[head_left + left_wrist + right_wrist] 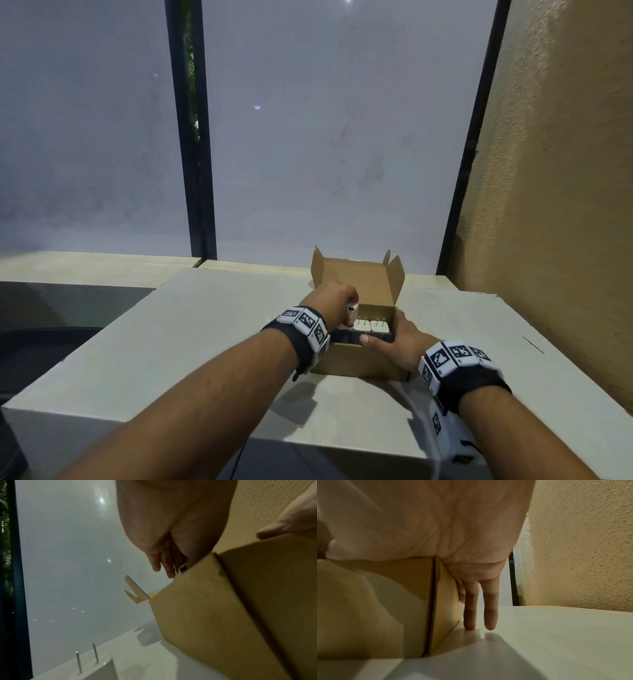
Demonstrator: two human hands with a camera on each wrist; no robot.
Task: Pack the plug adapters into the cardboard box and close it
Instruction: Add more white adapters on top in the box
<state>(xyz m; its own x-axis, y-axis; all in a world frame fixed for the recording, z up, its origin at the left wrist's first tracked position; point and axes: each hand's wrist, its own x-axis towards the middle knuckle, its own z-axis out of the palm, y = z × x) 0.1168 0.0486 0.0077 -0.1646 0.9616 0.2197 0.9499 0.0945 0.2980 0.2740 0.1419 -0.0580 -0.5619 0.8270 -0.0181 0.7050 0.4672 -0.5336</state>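
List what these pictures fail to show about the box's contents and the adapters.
- Adapter count in the cardboard box: head view, both hands cover the opening's near part.
- White adapter in the left hand: fingers hide most of it.
- Loose adapter on table: left wrist view, bottom edge cuts it off.
- Box interior: right wrist view, right hand blocks it.

One cardboard box (356, 359) stands open on the table (191, 329), with two hands at it. Two white plug adapters (371, 327) sit prongs-up inside; a third adapter (351, 308) is in the left hand (334, 298), a fourth (101, 669) beside the box.
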